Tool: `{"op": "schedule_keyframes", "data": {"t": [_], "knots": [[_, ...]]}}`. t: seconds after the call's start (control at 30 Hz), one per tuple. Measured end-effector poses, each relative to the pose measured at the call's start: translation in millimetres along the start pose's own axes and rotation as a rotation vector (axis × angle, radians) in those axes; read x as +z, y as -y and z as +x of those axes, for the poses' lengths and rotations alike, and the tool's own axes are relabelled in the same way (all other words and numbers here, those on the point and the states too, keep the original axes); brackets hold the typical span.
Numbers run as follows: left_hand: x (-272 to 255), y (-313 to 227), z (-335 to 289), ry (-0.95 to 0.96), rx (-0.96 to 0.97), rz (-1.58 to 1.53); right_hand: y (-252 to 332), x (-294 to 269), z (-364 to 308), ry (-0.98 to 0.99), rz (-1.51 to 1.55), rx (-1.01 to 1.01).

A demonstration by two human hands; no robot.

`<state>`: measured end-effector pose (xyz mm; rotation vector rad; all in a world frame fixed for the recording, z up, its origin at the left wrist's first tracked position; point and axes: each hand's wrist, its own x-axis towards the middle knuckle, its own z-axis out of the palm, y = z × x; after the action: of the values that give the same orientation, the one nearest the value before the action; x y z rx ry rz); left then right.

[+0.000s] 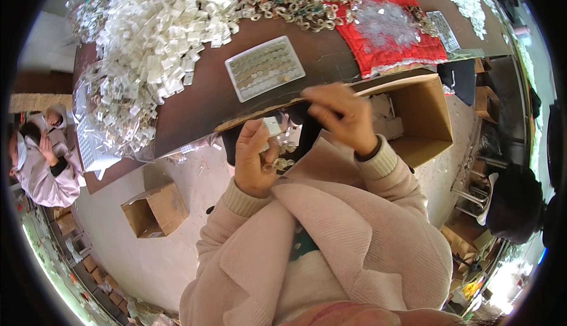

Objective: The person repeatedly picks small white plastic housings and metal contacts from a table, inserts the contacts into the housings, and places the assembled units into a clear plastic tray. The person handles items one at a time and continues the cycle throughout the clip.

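Fingers of the left hand (255, 157) pinch a small white clip (272, 127) just below the worktop (201, 98) edge. Right hand (339, 116) curls shut beside it, maybe holding something tiny. Clip could slip and drop to the floor.

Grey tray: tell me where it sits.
In the head view the grey tray lies on the brown table, right of the white clip pile, beyond both hands.
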<state>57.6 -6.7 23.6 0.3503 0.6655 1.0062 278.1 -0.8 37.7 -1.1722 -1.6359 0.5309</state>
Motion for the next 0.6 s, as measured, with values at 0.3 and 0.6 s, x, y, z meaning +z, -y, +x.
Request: {"op": "schedule_keyframes", "data": {"t": [0.3,0.6], "knots": [[-2,3,6,0.008,0.011,0.047,-75,-78,20,-0.361,-0.473,0.230],[1,-2,7,-0.025,0.002,0.068,-80,-79,17,-0.261,-0.688,0.064]]}}
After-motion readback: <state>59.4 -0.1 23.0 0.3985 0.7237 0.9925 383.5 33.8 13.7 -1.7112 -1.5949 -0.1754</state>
